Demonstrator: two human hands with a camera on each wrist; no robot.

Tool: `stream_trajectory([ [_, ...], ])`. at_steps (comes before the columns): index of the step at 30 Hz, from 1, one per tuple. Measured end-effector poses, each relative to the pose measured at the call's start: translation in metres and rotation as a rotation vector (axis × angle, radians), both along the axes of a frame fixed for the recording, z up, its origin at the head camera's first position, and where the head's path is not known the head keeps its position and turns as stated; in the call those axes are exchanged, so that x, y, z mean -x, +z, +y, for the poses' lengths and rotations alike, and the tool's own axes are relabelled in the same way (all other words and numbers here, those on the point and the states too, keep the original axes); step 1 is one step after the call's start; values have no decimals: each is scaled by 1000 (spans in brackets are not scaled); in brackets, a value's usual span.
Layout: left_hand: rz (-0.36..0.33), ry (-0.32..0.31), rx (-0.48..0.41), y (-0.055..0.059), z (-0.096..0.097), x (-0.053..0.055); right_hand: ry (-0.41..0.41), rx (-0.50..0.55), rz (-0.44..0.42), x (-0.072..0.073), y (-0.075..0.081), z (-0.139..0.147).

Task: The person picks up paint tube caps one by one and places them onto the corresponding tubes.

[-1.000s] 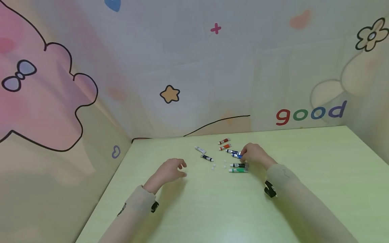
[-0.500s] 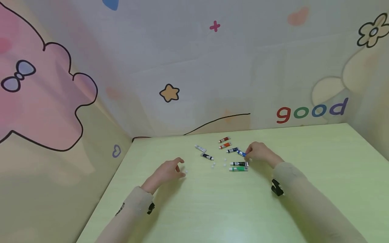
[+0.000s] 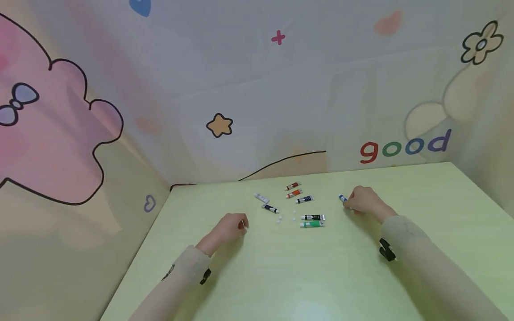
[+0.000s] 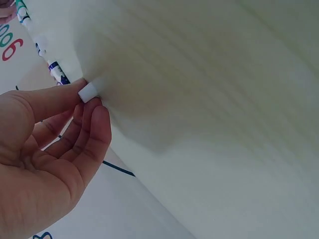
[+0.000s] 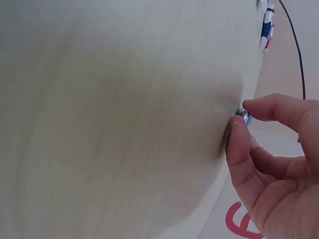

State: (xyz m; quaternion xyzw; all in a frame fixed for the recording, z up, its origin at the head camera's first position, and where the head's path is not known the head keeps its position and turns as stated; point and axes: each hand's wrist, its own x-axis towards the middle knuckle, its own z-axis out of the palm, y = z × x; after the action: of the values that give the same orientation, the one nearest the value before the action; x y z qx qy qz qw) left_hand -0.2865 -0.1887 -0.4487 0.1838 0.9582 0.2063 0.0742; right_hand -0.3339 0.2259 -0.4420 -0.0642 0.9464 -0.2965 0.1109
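My left hand pinches a small white cap between thumb and fingertip, low over the table left of the paint tubes. Out to the right, my right hand holds a blue paint tube by one end; its other end sticks out toward the back left. In the right wrist view only a bit of that tube shows between thumb and fingers. Between the hands lie a black paint tube, a green paint tube, a dark blue one and several loose white caps.
Farther back lie an orange paint tube and a red paint tube. Nearer the left hand are a white paint tube and a dark tube. A printed cloth stands along the table's back edge.
The right hand has moved right, drawing the blue tube away from the dark blue one. The left hand's fingers, spread apart before, have closed on a white cap.
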Motion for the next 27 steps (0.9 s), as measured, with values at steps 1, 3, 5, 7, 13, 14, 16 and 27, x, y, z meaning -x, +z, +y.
stream_trajectory([
  [1, 6, -5, 2, -1, 0, 0, -10, 1, -10, -1, -1, 3],
  [3, 0, -2, 8, -1, 0, -1, -22, 5, -18, -2, -3, 9],
  [5, -10, 2, 7, -1, 0, -1, -33, 8, -21, -3, -4, 13],
  [7, -15, 2, 5, -1, 0, 0, -38, 9, -14, -4, -4, 17],
  [13, -11, -3, 2, 0, 1, 0, -39, 28, -30, -4, -3, 24],
  [14, -11, -2, -5, -1, 1, 0, -42, 38, -39, -4, -3, 25],
  [16, -6, 3, -21, -2, 1, 1, -50, 60, -53, -4, -3, 27],
  [27, 112, 61, -165, 18, 0, 5, -69, 189, -4, -11, 18, 31],
])
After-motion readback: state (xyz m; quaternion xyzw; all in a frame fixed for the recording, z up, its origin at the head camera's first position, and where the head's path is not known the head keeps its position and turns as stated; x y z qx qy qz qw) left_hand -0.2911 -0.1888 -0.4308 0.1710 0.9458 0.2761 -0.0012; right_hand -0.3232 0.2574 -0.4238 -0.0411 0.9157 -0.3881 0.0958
